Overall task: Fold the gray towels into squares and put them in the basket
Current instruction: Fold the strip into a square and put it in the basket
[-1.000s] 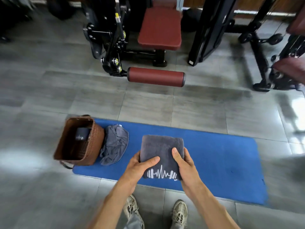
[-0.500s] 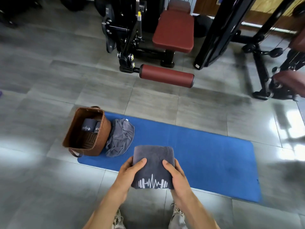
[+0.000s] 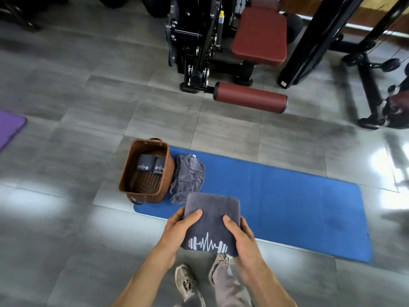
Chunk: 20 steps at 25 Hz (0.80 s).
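My fingers (image 3: 193,216) pinch the folded gray towel (image 3: 212,222) from both sides, left hand (image 3: 181,227) and right hand (image 3: 240,234) closed flat so it stays square above the mat's near edge, near the wicker basket (image 3: 132,173).

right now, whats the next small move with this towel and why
Probably carry the folded towel, held by the left hand and right hand, left to the basket. It already looks square, and two folded towels sit inside with room in front.
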Each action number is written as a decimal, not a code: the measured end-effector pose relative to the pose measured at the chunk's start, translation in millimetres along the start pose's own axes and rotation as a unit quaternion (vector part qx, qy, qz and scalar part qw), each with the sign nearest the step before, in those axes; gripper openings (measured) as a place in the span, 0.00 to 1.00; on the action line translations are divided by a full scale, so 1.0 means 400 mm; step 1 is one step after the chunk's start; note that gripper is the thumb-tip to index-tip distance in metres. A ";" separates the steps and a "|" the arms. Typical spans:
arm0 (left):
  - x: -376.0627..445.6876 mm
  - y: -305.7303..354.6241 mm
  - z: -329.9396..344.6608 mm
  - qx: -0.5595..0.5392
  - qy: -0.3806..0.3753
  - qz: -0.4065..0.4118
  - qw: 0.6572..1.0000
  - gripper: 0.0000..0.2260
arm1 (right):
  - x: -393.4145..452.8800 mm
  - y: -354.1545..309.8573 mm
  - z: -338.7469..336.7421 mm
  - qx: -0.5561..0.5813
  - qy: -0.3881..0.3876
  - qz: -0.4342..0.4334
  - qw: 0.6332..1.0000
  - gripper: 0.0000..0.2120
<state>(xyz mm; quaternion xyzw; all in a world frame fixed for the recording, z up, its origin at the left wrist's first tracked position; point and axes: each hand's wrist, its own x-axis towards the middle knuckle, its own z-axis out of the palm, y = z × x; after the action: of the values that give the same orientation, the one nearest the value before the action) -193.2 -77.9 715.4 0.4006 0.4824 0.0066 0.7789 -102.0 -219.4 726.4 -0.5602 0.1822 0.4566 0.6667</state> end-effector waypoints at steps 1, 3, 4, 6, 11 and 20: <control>0.007 0.007 -0.004 -0.002 0.000 -0.005 1.000 0.15 | 0.009 -0.005 0.011 0.000 0.007 0.003 1.000 0.17; 0.029 0.027 -0.014 0.002 0.006 -0.005 1.000 0.14 | 0.037 -0.009 0.035 -0.002 0.015 0.008 1.000 0.17; 0.040 0.040 -0.013 0.000 0.014 -0.005 1.000 0.15 | 0.057 -0.010 0.042 -0.001 0.020 0.014 1.000 0.17; 0.074 0.071 -0.017 -0.001 0.032 -0.003 0.999 0.16 | 0.104 -0.024 0.069 0.009 0.020 0.033 0.999 0.21; 0.161 0.168 -0.056 -0.017 0.052 -0.005 0.999 0.23 | 0.194 -0.054 0.137 0.040 -0.018 0.052 0.998 0.19; 0.311 0.291 -0.260 0.005 0.066 -0.018 0.998 0.17 | 0.324 -0.007 0.360 -0.028 -0.052 0.073 0.996 0.27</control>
<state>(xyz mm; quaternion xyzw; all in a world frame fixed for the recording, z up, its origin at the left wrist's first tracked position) -161.7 114.8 673.5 0.3948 0.5400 0.0169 0.7432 -71.5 -35.3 674.3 -0.5394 0.1751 0.5372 0.6243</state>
